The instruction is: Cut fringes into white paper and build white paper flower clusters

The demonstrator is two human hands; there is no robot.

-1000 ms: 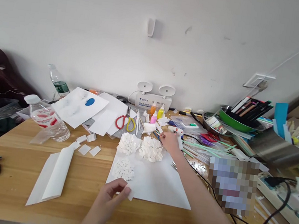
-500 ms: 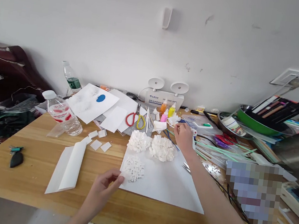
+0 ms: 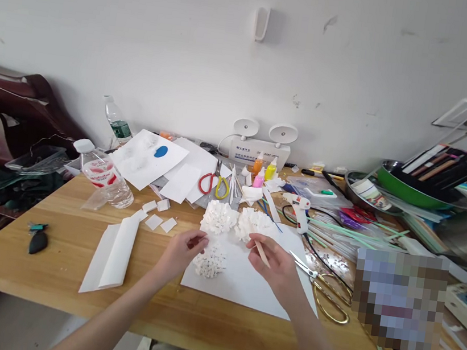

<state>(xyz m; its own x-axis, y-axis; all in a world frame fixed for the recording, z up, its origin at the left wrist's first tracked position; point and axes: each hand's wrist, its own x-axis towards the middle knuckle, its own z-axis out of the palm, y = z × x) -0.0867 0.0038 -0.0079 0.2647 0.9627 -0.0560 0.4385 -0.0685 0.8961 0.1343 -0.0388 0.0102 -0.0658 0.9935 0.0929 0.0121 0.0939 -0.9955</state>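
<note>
Across the wooden table (image 3: 63,256) in the head view, three crumbly white clusters lie on one large white sheet (image 3: 239,290): a left rear cluster (image 3: 219,218), a right rear cluster (image 3: 255,221) just beside it, and a flatter front cluster (image 3: 209,265). Two pairs of scissors are out, red-and-yellow scissors (image 3: 217,175) behind the sheet and gold-handled scissors (image 3: 314,274) at its right edge. Three small bottles, orange (image 3: 257,165), yellow (image 3: 270,172) and pink (image 3: 258,180), stand near one glue gun (image 3: 300,208).

Both forearms reach in from the near side, with the hands apart over the sheet. The left hand (image 3: 185,253) has its fingers curled, thumb near the index finger; whether it holds anything cannot be told. The right hand (image 3: 275,265) grips one pale, narrow strip (image 3: 263,256) between thumb and fingers, slanting across the palm. The front cluster lies between the hands, close to the left one; the right rear cluster is just beyond the right fingertips.
</note>
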